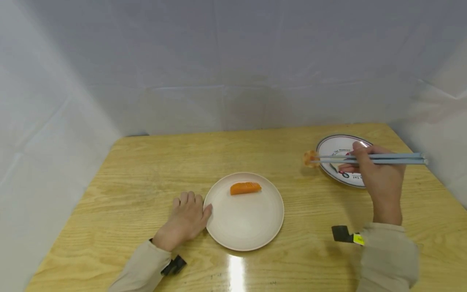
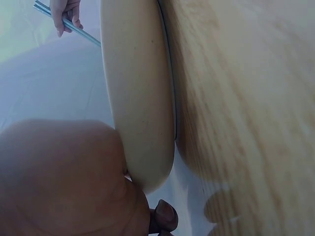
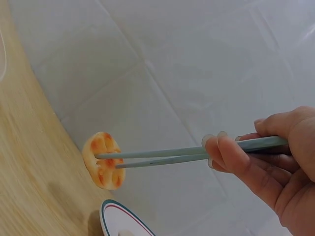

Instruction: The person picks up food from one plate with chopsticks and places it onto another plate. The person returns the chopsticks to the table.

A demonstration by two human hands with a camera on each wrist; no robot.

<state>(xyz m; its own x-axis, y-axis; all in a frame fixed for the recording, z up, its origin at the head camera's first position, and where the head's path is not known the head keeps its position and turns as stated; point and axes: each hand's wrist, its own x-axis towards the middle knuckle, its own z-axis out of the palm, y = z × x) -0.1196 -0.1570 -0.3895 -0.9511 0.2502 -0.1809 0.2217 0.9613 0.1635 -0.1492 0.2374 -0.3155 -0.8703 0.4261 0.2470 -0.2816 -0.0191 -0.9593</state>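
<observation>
In the head view, my right hand (image 1: 383, 178) holds a pair of pale blue chopsticks (image 3: 172, 153) pointing left. Their tips grip a round, browned, flower-shaped piece of food (image 3: 103, 161), raised over the table beside the patterned plate. My left hand (image 1: 187, 219) is at the left edge of a round cream plate (image 1: 244, 227), the thumb over its rim and the other fingers along the outside. On that plate lies an orange, elongated food piece (image 1: 245, 188) with a notched top. The left wrist view shows the plate's side (image 2: 140, 98) close up; its underside grip is partly hidden.
A white plate (image 1: 333, 142) with a dark rim and printed design stands at the back right, partly behind my right hand. A small pale piece (image 1: 335, 167) lies on it. Light sheeting (image 1: 219, 81) hangs behind the wooden table (image 1: 164, 162) and at both sides.
</observation>
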